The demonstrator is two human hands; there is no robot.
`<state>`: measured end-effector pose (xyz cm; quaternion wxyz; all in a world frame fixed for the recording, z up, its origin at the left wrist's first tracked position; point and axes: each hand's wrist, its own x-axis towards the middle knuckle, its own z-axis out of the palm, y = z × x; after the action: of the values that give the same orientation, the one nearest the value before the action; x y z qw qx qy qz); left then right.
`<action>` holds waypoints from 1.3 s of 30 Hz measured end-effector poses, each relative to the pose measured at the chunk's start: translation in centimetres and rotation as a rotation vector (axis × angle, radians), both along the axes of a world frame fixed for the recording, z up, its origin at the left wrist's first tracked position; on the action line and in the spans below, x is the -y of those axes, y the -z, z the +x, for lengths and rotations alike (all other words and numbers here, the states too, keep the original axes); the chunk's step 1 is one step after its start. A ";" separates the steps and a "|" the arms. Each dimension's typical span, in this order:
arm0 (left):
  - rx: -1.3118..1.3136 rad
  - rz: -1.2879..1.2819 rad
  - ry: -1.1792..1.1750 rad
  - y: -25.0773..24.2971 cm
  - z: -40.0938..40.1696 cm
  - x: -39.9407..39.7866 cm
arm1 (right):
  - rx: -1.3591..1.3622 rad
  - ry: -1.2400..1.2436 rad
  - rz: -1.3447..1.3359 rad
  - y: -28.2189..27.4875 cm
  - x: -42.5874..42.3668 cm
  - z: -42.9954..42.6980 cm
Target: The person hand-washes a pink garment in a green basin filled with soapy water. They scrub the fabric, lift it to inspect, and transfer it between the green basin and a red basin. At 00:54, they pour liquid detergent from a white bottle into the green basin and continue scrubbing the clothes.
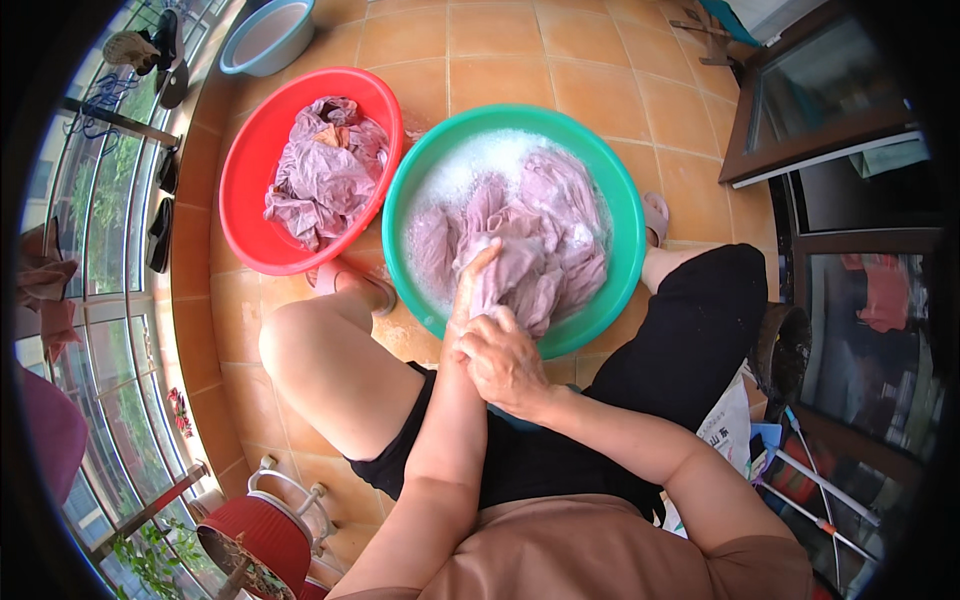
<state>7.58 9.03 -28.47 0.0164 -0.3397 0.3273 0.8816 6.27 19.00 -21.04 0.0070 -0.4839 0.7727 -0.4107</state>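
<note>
A green plastic basin (628, 300) stands on the floor between my legs, holding foamy water and wet mauve cloth (559, 180). My left hand (474, 279) is at the basin's near rim, its thumb along a raised bunch of the cloth; its other fingers are hidden by the fabric. Close by that wrist, my right hand (502, 364) has its fingers curled on the lower end of the same bunch. White suds (495, 150) float mostly along the basin's far side.
A red basin (244, 217) with crumpled mauve cloth adjoins the green one on the left. Behind it is a light blue basin (300, 37). Red flowerpots (259, 532) stand at lower left by the windows. At right are a brown-framed door (817, 97), a dark pot (780, 345) and long-handled poles (825, 487).
</note>
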 end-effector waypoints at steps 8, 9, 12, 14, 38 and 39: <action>-0.049 0.372 -0.224 -0.7 -2.5 -5.1 | 0.201 0.595 -0.112 3.5 -0.1 -6.5; -0.052 0.357 -0.246 1.3 -1.9 -4.0 | 0.209 0.573 -0.123 2.7 1.0 -5.8; -0.592 0.414 -0.262 5.3 1.0 -3.3 | -0.050 0.304 0.103 -0.4 1.7 -0.4; -0.310 0.394 -0.250 4.5 1.1 -4.1 | 0.078 0.198 0.072 -1.9 2.2 0.1; -0.206 -1.261 0.309 -3.9 -1.6 -5.3 | 1.051 0.253 0.159 0.2 -1.5 -8.7; -0.072 -1.237 0.606 -4.3 -1.2 -6.6 | 1.202 0.529 0.118 2.8 -2.9 -10.3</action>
<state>6.36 15.66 -24.21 0.0545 -0.1504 0.8511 0.5000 -4.01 21.91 -23.83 0.3624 0.0371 0.7483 -0.5543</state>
